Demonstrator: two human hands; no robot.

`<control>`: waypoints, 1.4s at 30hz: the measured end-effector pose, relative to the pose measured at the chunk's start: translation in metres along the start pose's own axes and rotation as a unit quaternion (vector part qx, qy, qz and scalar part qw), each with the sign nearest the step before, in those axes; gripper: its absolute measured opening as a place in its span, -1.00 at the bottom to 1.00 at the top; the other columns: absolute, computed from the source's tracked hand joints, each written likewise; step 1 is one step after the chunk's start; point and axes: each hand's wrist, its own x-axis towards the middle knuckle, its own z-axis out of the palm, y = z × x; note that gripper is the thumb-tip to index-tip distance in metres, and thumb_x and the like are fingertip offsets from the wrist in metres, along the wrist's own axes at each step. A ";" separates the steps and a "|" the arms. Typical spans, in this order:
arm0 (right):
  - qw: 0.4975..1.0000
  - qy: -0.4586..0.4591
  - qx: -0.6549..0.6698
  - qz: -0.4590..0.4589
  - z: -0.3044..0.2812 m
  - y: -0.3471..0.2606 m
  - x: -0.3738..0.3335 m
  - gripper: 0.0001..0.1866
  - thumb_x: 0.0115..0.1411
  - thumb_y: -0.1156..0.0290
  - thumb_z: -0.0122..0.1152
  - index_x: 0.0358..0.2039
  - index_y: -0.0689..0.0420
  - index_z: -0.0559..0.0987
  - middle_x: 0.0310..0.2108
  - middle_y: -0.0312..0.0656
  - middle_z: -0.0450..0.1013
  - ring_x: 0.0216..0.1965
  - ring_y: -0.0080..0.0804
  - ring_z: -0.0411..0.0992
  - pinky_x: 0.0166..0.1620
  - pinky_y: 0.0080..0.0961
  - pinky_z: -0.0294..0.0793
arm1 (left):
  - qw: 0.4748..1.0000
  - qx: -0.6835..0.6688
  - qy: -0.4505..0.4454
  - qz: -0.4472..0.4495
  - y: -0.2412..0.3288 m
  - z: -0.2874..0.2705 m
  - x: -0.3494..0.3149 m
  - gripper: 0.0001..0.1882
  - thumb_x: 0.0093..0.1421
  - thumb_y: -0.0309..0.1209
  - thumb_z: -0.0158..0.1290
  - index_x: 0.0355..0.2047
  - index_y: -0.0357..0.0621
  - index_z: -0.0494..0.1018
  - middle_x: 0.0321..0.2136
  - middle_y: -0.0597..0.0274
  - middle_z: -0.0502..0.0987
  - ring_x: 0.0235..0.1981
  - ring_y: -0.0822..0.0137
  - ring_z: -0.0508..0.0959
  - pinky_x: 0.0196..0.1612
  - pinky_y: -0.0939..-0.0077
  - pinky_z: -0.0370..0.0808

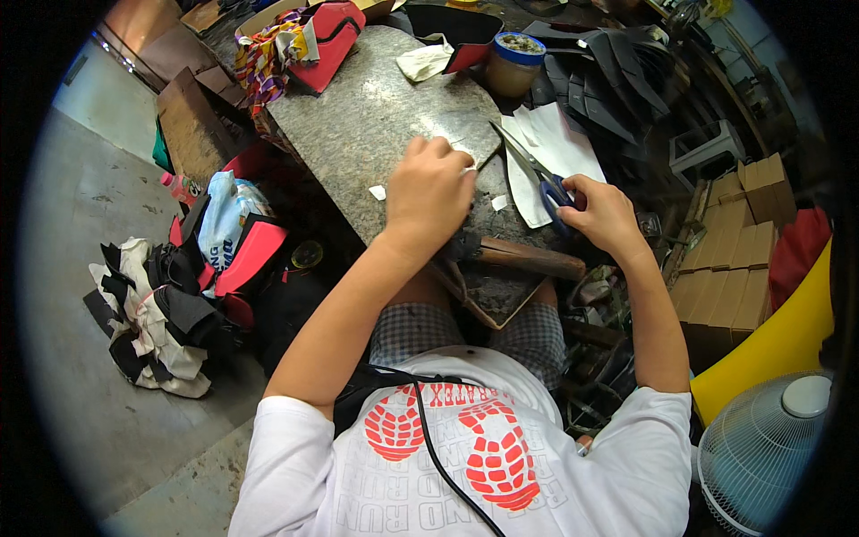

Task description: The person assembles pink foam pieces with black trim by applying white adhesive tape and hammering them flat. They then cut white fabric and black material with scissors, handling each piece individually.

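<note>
My right hand (601, 217) is closed round the dark blue handles of a pair of scissors (549, 185). Their blades point up and left, partly apart, over white sheets (573, 154) at the right edge of the stone worktop (344, 116). Over the worktop's near part, my left hand (429, 192) has its fingers curled in; a tiny white edge shows by the fingertips, too small to name. Small white scraps lie to either side of it, one at its left (378, 192) and another at its right (499, 203). A tool with a wooden handle (528, 258) rests below my hands.
A blue-lidded jar (515, 67) stands at the worktop's far right, beside stacked black cut pieces (608, 80). Red pieces (329, 45) and patterned cloth lie far left. Fabric scraps (157, 327) cover the floor at left. Cardboard boxes (729, 268) and a fan (769, 452) stand right.
</note>
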 end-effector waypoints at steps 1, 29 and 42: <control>0.997 -0.021 0.078 -0.003 -0.001 0.007 -0.002 -0.56 0.04 0.36 0.31 -0.03 0.18 0.53 -0.36 -0.12 0.57 -0.30 -0.34 0.56 -0.20 -0.45 0.48 | 1.000 0.014 -0.016 0.006 0.007 0.005 0.006 -0.86 0.09 -0.40 0.17 -0.31 -0.09 0.59 -0.30 0.19 0.52 -0.15 0.10 0.48 -0.10 0.24 0.49; 0.858 -0.273 0.432 0.055 -0.013 0.052 -0.114 -0.34 0.15 -0.22 0.18 -0.38 0.27 0.59 -0.64 -0.20 0.52 -0.67 -0.57 0.46 -0.57 -0.73 0.39 | 0.996 0.076 0.009 0.037 0.009 -0.008 0.034 -0.66 0.02 -0.48 0.11 -0.13 -0.11 0.57 -0.22 0.10 0.54 -0.15 0.06 0.49 -0.12 0.23 0.53; 0.823 -0.231 0.516 0.060 -0.017 0.052 -0.120 -0.20 0.24 -0.35 -0.07 -0.41 0.28 0.63 -0.68 -0.18 0.53 -0.71 -0.47 0.50 -0.62 -0.68 0.45 | 0.960 0.048 -0.200 0.192 0.045 0.023 0.017 -0.80 0.02 -0.50 0.11 -0.31 -0.01 0.58 -0.39 0.23 0.55 -0.20 0.17 0.55 -0.25 0.35 0.54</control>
